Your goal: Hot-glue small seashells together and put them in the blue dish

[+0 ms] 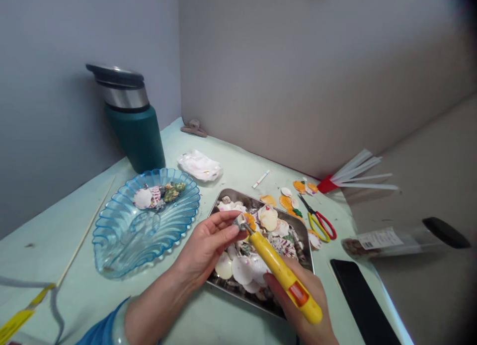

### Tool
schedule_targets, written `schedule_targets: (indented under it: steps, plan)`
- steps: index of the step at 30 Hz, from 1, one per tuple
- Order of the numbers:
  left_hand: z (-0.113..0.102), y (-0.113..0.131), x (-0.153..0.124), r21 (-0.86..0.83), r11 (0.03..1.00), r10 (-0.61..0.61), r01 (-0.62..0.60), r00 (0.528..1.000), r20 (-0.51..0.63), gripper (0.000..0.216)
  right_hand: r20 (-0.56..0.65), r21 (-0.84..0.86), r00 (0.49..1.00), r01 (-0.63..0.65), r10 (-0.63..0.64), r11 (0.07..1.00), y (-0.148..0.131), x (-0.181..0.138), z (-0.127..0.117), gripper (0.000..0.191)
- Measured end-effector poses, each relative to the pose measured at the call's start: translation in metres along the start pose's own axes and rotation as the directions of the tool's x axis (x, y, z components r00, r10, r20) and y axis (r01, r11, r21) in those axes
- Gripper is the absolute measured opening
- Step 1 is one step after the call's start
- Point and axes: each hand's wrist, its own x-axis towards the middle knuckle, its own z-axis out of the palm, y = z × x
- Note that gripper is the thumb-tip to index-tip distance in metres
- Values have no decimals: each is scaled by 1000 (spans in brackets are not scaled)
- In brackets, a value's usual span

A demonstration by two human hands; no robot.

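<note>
Between the thumb and fingers of my left hand (210,243) is a small grey-white seashell (240,221). My right hand (303,290) is wrapped round a yellow pen-shaped tool (278,265) with an orange-red window. The tool's metal tip meets the shell; whether it goes inside I cannot tell. Both hands are above a metal tray (244,298) heaped with shells (242,269), some white fans, others striped or orange. To the left, a blue scalloped dish (122,240) holds several shells (158,196).
A teal bottle (139,136) stands behind the dish. Further back lie a white packet (200,165) and a hair claw (194,128). Red-and-yellow-handled scissors (322,225), orange shells (286,202), translucent sticks (357,171), a clear container (391,241) and a black phone (361,300) are at right.
</note>
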Motion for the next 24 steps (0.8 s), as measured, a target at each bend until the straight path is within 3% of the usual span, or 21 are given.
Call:
schedule_targets:
  steps: [24]
  plan:
    - [0,0,0,-3,1000,3,-3,1000,3,27,6,38,1000,-17,17,999,-6,4,0,9]
